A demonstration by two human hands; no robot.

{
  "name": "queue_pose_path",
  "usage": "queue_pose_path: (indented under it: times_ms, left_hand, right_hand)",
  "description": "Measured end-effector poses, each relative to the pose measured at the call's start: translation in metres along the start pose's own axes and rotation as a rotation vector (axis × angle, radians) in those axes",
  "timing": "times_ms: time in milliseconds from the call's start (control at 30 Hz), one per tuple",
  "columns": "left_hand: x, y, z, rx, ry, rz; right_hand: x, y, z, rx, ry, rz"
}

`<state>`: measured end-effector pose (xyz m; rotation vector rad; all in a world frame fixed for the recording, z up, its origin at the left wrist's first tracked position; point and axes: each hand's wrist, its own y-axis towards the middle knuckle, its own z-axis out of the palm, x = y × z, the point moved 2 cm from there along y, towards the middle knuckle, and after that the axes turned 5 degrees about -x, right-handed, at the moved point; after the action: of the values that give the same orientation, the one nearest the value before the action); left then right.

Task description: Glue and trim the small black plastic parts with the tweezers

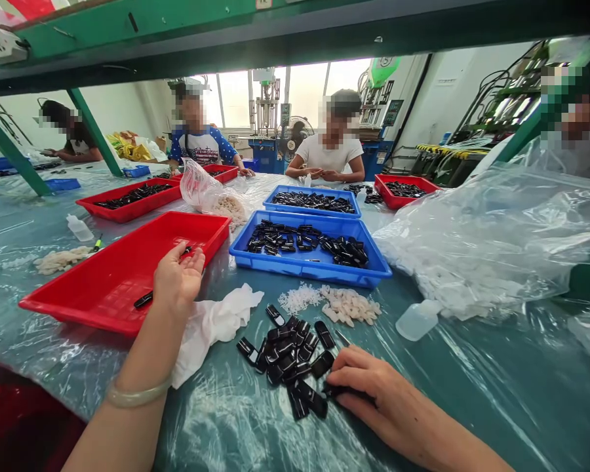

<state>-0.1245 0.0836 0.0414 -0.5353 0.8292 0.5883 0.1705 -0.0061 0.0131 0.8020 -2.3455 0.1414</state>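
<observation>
My left hand (179, 278) is palm up over the near red tray (103, 269), fingers apart and slightly bent. A small glossy black piece (187, 250) shows at its fingertips; whether they touch it is unclear. Another black piece (143, 299) lies in that tray. My right hand (373, 393) rests at the right edge of a pile of black pieces (288, 347), its fingers closed around a thin tool with a pointed metal tip (343, 337). Something black shows under those fingers, partly hidden.
Behind the pile stands a blue tray (309, 265) of black pieces. White granules (299, 298), pale pieces (351, 306), a squeeze bottle (417, 320) and white cloth (221, 314) lie nearby. A large plastic bag (496, 229) fills the right. Co-workers sit opposite beneath a green shelf beam (177, 39).
</observation>
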Motion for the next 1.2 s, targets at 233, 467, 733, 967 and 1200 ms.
queue_pose_path:
  times_ms: [233,467,733,967,1200]
  left_hand:
    - [0.000,0.001,0.008,0.045,0.046,0.022]
    - [0.025,-0.036,0.025,0.366,0.214,-0.038]
    - [0.065,-0.110,0.019,1.122,0.738,-0.337]
    - [0.074,-0.126,0.012,1.284,0.890,-0.446]
    - [0.078,-0.135,0.008,1.359,0.912,-0.551]
  right_hand:
    - [-0.006,-0.001,-0.002,-0.112,0.284,0.178]
    - [-0.008,0.000,-0.008,-0.211,0.418,0.255]
    - [-0.010,0.000,-0.013,-0.329,0.649,0.230]
    - [-0.012,0.003,-0.012,-0.367,0.854,0.348]
    - [-0.010,0.003,-0.010,-0.354,0.947,0.345]
